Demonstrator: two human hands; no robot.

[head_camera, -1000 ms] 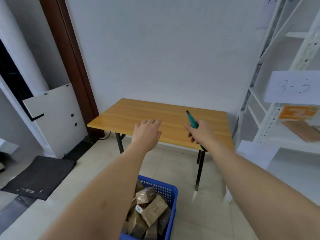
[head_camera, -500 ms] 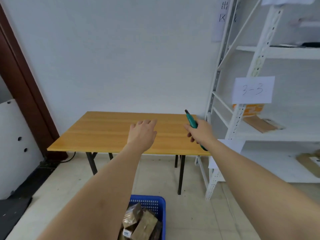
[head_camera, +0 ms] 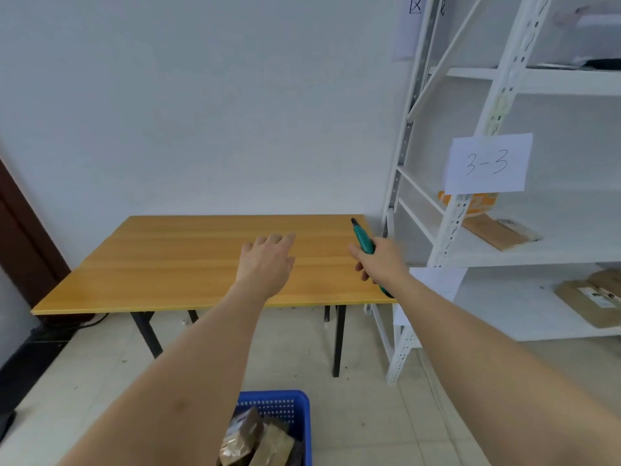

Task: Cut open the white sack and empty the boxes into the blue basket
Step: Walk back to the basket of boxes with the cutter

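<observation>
My right hand (head_camera: 381, 262) grips a green utility knife (head_camera: 362, 238), its tip pointing up and away over the right end of the wooden table (head_camera: 174, 260). Over the table's middle my left hand (head_camera: 267, 262) is stretched forward, open and holding nothing. On the floor at the bottom of the view stands the blue basket (head_camera: 279, 403), with brown boxes (head_camera: 255, 438) inside it. No white sack is in view.
A white metal shelf rack (head_camera: 470, 210) stands right of the table, with a paper label "3-3" (head_camera: 489, 163) and brown parcels (head_camera: 497, 232) on its shelves. A dark brown door frame (head_camera: 20, 237) is at the left. The floor is light tile.
The view has swung right and up: the basket has slid toward the bottom edge and more of the shelf rack shows. Both hands stay extended, the right still holding the knife.
</observation>
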